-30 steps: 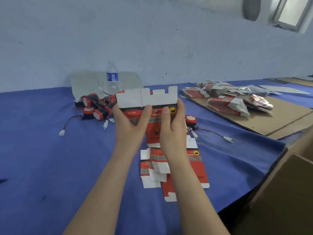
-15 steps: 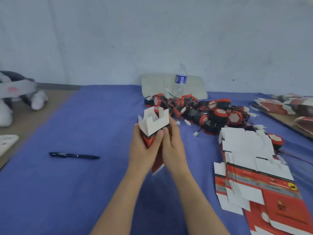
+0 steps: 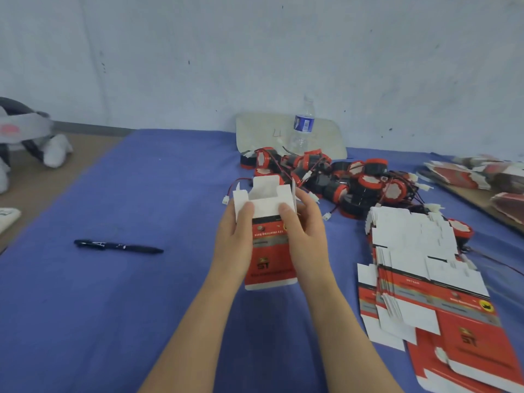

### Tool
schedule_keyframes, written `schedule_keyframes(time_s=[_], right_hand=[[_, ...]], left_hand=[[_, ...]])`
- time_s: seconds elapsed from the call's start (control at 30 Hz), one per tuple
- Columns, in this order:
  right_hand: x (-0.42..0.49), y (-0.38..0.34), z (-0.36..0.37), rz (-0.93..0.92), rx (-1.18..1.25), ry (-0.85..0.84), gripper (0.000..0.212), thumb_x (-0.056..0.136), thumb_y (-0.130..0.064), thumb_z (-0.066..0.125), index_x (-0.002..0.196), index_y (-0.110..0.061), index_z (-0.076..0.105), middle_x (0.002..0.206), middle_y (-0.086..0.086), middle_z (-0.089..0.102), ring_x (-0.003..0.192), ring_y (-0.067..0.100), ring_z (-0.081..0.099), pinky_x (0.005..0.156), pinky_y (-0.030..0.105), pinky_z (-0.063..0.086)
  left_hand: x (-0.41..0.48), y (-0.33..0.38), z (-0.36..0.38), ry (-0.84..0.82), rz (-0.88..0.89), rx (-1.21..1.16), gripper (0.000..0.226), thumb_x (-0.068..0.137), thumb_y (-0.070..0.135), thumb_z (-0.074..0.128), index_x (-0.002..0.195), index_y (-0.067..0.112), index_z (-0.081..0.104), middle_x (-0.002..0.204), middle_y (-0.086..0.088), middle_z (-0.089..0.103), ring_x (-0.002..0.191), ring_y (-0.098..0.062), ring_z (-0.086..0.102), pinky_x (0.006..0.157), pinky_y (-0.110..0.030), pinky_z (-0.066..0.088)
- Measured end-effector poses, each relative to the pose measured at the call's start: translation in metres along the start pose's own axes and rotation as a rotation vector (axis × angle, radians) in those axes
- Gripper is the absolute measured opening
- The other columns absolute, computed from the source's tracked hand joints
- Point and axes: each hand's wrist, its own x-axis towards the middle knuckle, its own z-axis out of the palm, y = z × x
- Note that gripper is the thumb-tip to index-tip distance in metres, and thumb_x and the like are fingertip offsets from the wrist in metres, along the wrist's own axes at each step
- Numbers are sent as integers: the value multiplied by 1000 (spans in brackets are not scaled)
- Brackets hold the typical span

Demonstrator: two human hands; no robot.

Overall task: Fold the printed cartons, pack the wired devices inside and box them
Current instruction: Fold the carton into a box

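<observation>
Blue cloth worktop against a scuffed pale wall. Far left edge, off the cloth: a soft grey-and-white object, can't identify it. Black pen lies flat left of centre. Centre: left hand and right hand both grip one carton above the cloth, thumbs on the near face, fingers curled round the sides. Change: a second ago it was a flat blank held up between the hands, now it's popped into a rectangular tube. Red glossy print faces the camera, and the white uncoated flaps at the far end stand open. So forming is under way, neither end looks closed, and nothing is packed yet. Likely next step is tucking one end. At the back edge a clear plastic bottle stands upright by a pale board. Just beyond the carton sits the tangled pile of wired devices: round black bodies, red caps, thin leads with white plugs that look snag-prone. Right of that is a fanned stack of flat cartons, thin card that looks slippery. Right edge: a blurred heap of printed card.
</observation>
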Motion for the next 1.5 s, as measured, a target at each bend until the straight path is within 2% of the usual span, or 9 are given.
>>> schedule_keyframes(time_s=[0.13,0.27,0.53,0.7,0.77,1.13,1.23,1.4,1.5], right_hand=[[1,-2,-1,14,39,6,38,94,-6,48,127,-23,53,113,-1,66,96,12,65,78,23,53],[2,-2,-2,6,32,47,42,91,1,39,116,-25,59,98,-9,68,75,-3,62,60,12,47],[-3,1,6,-142,-158,65,22,95,-10,48,102,-29,58,91,-19,67,79,1,63,64,13,47],[-1,5,5,-93,-279,67,20,96,-35,51,80,-33,62,102,-9,61,88,-9,56,73,4,40],[-2,6,6,-59,-293,90,27,98,-39,45,77,-32,61,100,-7,59,82,-10,55,68,2,39],[0,6,1,17,-350,102,33,99,-25,44,68,-36,53,104,-4,62,78,1,58,58,6,41],[1,6,1,32,-345,115,32,99,-25,44,70,-37,53,105,-4,63,78,1,57,56,5,40],[1,7,2,32,-345,129,33,97,-23,45,68,-36,53,101,-7,61,77,-3,57,58,8,40],[0,8,3,-14,-332,111,26,95,-18,47,74,-30,56,92,-10,62,75,-7,55,58,6,40]], left_hand=[[-5,4,5,13,60,7,33,99,21,40,102,51,55,91,18,67,82,2,64,59,-9,48],[-6,3,11,103,96,-37,35,92,8,46,113,35,52,101,19,61,81,9,60,57,-7,46],[-5,2,11,204,146,-14,46,93,3,37,108,46,40,119,13,57,91,-7,63,70,-25,53],[-1,-10,8,125,251,144,10,96,27,54,86,30,56,111,18,54,102,2,56,83,-15,45],[0,-16,8,97,237,195,20,92,40,53,78,27,59,109,20,53,99,16,51,80,-4,39],[-1,-23,7,94,221,246,27,97,13,44,86,37,45,86,15,60,72,-5,56,61,-21,43],[-3,-21,8,95,204,193,23,98,17,45,92,39,42,95,28,59,79,2,60,63,-18,48],[-1,-22,8,65,186,232,18,99,25,43,100,29,60,100,13,64,91,-1,61,77,-16,48],[0,-22,7,85,138,240,15,99,26,45,95,28,60,94,17,61,84,11,58,66,-4,42]])
